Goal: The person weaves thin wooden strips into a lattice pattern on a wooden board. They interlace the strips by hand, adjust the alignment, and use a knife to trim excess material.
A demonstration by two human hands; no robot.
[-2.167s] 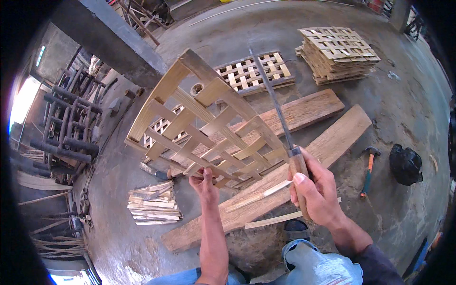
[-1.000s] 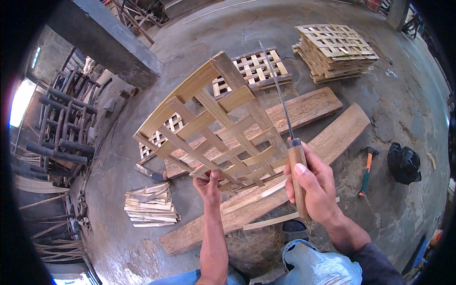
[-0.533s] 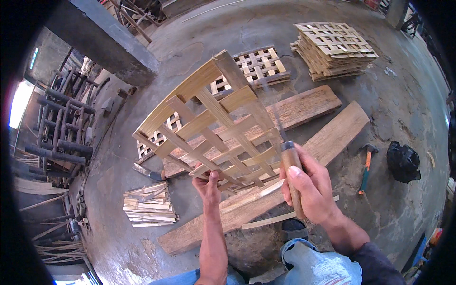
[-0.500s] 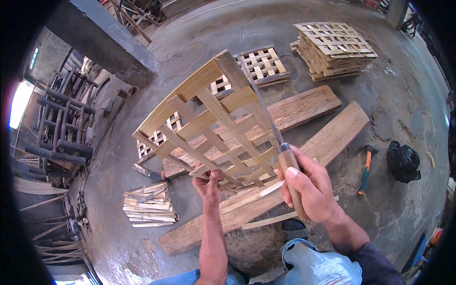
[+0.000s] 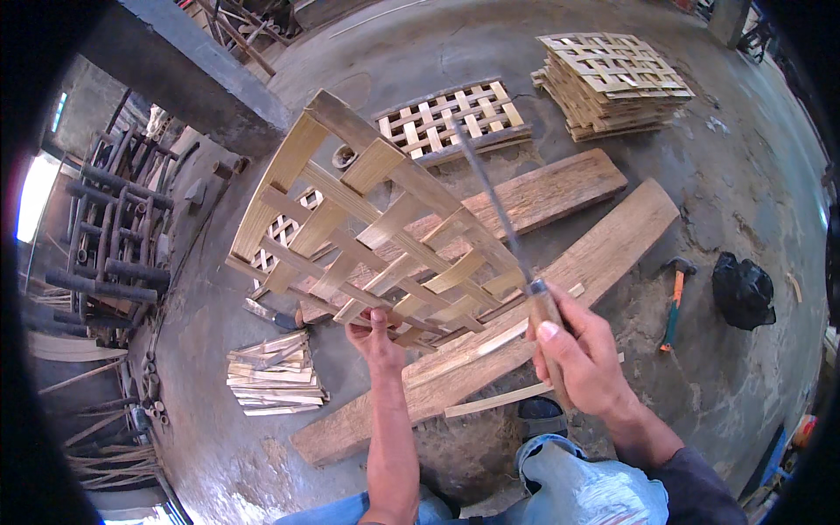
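My left hand (image 5: 378, 343) grips the near edge of a woven bamboo-strip panel (image 5: 394, 219), thumb on top and fingers beneath. The panel is held up at a tilt, with square gaps between its crossing strips. In my right hand (image 5: 582, 354) is a long, narrow-bladed knife (image 5: 497, 206) with a wooden handle, its blade pointing up and away. The blade stands to the right of the panel's right edge. Its tip is well apart from the panel; nearer the handle, I cannot tell whether it touches.
Two thick wooden planks (image 5: 604, 249) lie below the panel. Beyond are a framed lattice (image 5: 455, 118) and a stack of woven panels (image 5: 612, 87). Cut strips (image 5: 276, 376) are piled at left, near another blade (image 5: 262, 311). A hammer (image 5: 674, 306) and black plastic bag (image 5: 744, 293) lie right.
The panel has swung left and turned, so its far corner sits further left. The knife has shifted slightly right and down, and the gap between its tip and the panel has widened.
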